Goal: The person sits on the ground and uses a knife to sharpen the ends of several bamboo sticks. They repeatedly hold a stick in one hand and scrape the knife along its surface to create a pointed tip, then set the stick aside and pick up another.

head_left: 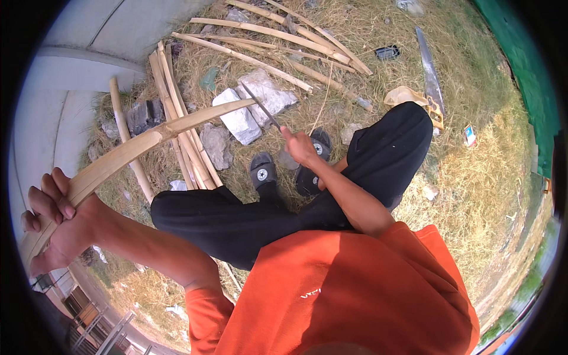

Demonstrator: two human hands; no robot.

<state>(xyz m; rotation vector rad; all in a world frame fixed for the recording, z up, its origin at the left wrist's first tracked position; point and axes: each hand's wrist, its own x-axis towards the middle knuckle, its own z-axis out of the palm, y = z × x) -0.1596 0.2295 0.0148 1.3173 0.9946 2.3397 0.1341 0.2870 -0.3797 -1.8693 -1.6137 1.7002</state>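
Closest to the lens, the person's left hand (52, 222) is wrapped tight around the near end of a long split bamboo strip (148, 141), which arcs away over the left knee toward the stones. Further out, the right hand (299, 147) is closed on the handle of a thin dark blade (260, 106), whose tip meets the far end of the strip. Below that hand are two black sandals (287, 168) on dry grass. White stones (251, 106) lie just beyond. More bamboo strips (278, 38) are heaped past them, and a handsaw (431, 77) rests on the grass beside the right knee.
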